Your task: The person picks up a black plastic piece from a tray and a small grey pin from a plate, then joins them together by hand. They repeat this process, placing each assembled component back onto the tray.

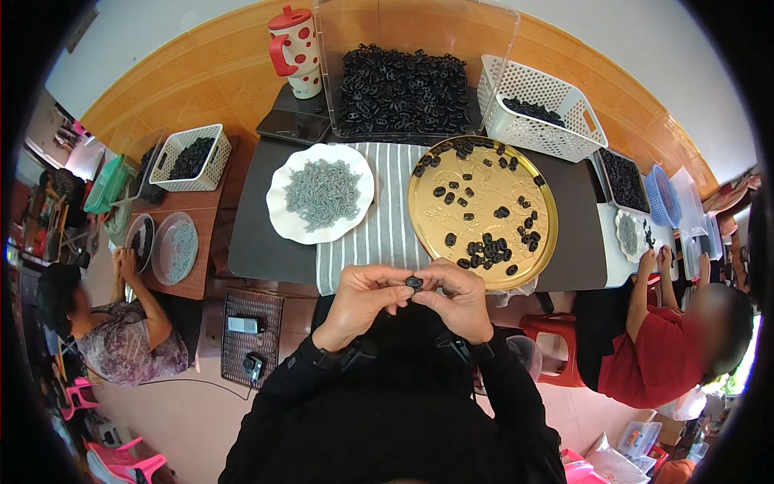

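Just off the table's front edge, a small black oval plastic piece, likely a cord lock [414, 283], is pinched between my two hands. The thumb and fingers of my left hand [364, 298] grip it from the left. From the right, my right hand [456, 297] closes its thumb and fingertips on it. Beyond my left hand stands a white scalloped dish [279, 194] heaped with small grey springs [324, 194]. A round gold tray [484, 218] lies beyond my right hand, with several black oval pieces [488, 250] scattered over it.
A clear bin [500, 48] at the back holds a heap of black parts [407, 89]. Beside it are a white perforated basket [532, 129], a dark phone [294, 126] and a spotted tumbler [300, 52]. A striped cloth [387, 194] covers the table's middle. Co-workers sit left and right.
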`<state>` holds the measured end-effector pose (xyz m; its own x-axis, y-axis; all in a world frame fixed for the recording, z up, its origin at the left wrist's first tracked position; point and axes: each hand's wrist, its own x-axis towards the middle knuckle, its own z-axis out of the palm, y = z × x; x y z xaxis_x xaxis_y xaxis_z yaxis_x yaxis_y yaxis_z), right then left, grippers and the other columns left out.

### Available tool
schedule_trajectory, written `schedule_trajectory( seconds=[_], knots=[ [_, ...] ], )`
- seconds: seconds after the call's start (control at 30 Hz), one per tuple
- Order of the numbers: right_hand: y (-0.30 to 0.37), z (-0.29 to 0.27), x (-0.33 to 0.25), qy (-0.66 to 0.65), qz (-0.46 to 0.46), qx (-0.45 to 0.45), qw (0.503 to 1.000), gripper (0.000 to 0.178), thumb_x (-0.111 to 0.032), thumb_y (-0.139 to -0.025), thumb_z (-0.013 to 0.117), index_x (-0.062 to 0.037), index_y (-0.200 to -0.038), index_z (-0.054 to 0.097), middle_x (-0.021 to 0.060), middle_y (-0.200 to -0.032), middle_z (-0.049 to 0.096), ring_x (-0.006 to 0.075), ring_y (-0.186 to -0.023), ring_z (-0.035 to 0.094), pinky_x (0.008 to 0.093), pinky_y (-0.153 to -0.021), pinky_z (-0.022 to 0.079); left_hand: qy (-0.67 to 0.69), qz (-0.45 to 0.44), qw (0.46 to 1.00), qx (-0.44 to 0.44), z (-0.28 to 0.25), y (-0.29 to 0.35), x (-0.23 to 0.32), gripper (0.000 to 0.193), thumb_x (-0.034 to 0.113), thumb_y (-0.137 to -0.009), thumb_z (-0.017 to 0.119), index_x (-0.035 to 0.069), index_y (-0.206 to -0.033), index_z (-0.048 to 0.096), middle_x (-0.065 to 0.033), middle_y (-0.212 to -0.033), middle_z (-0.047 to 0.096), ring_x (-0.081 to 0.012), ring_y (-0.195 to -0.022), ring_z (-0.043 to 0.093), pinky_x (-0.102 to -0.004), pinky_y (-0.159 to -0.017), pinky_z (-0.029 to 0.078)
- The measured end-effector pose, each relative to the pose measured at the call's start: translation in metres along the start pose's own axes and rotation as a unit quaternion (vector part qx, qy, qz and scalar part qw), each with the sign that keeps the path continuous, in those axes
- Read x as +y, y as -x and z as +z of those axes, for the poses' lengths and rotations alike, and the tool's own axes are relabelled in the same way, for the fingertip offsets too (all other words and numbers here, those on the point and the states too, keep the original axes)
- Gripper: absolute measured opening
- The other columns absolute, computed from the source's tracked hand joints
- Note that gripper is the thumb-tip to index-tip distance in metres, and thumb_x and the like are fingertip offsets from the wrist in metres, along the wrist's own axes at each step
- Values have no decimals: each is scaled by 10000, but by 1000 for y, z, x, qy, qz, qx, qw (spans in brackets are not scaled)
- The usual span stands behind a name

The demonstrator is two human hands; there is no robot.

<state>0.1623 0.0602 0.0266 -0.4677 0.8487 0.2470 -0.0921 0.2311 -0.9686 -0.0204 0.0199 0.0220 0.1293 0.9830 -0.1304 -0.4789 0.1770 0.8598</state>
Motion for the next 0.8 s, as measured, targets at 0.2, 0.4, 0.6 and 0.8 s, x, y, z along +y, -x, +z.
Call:
schedule_trajectory(
  seconds=[0.2, 0.4, 0.6, 0.8],
  knots=[
    [6, 9, 3, -33, -10, 41, 999, 284, 87, -750, 692, 13, -1021, 653, 55, -838, 612, 108, -705, 587, 225, -634, 460, -3, 41, 999, 7, 2, 4, -10, 222, -26, -843, 659, -15, -1063, 682, -83, -825, 678, -92, -649, 595, -197, -535, 480],
    [12, 16, 4, -23, -40, 82, 996, 294, 98, -766, 678, 15, -1047, 653, 56, -839, 617, 112, -746, 579, 224, -643, 456, -31, 95, 995, 8, 4, 6, -19, 245, -30, -862, 633, 3, -1102, 673, -61, -830, 636, -87, -652, 569, -192, -538, 463],
    [11, 13, 3, -17, -52, 67, 996, 281, 107, -771, 673, 27, -1038, 646, 74, -863, 623, 122, -758, 598, 231, -647, 476, -44, 122, 991, -11, 5, 8, -20, 259, -43, -871, 613, -2, -1123, 660, -70, -843, 624, -91, -676, 572, -193, -546, 467],
    [11, 17, 3, -6, -74, 71, 995, 267, 126, -783, 654, 41, -1036, 633, 95, -875, 619, 144, -747, 623, 247, -660, 510, -61, 149, 987, -3, 7, 10, -22, 266, -55, -873, 599, -1, -1127, 658, -75, -835, 617, -102, -683, 576, -197, -555, 474]
  ],
)
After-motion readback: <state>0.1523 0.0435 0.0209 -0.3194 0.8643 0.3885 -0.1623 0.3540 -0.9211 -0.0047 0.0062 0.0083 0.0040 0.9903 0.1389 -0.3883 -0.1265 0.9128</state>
